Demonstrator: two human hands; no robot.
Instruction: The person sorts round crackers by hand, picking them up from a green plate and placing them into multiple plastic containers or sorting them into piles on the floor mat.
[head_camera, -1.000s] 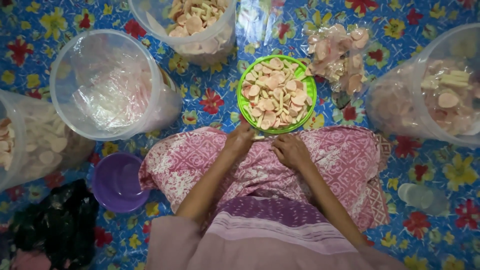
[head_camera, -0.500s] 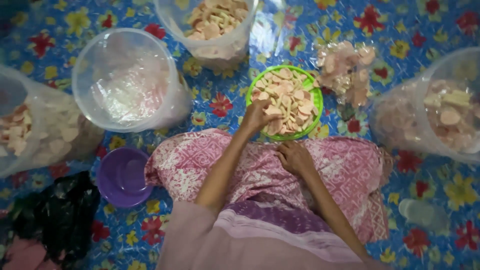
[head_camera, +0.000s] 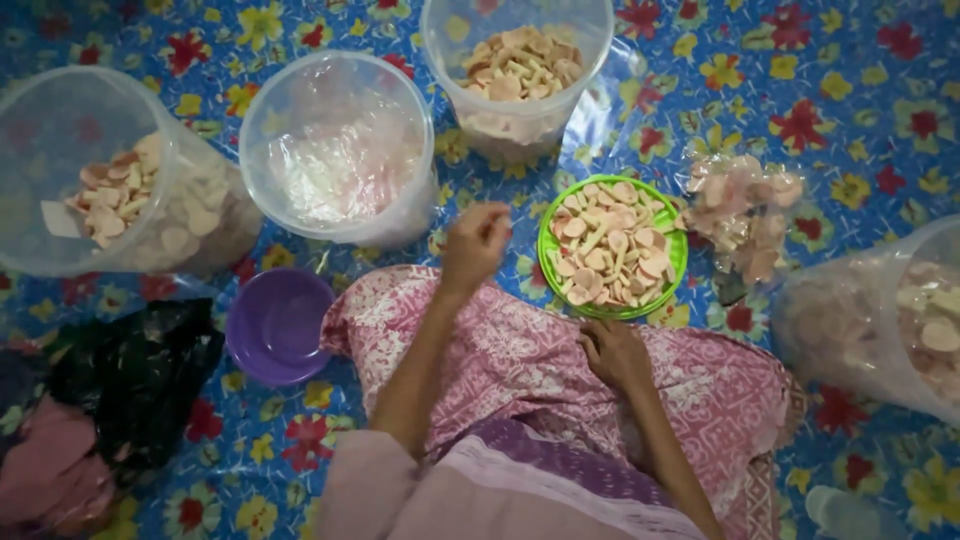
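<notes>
Crackers in the green plate (head_camera: 680, 262) lie right of the raised left hand (head_camera: 476, 243), fingers curled, contents unclear; right hand (head_camera: 612, 352) rests loosely closed on the pink cloth (head_camera: 520, 345) over a flowered floor mat (head_camera: 850, 90).

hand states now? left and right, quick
Left hand: raised beside the green plate, fingers curled; contents cannot be told.
Right hand: resting on lap, holding nothing visible.

Seated on a mat (head_camera: 850, 60), lap cloth (head_camera: 560, 350) across the knees. Just ahead, a plate (head_camera: 678, 270) of crackers (head_camera: 610, 250); left hand (head_camera: 476, 240) raised beside it, right hand (head_camera: 612, 352) on the cloth. Farther off, three tubs (head_camera: 340, 140), perhaps bag-lined. Small bowl (head_camera: 278, 325) at left.
</notes>
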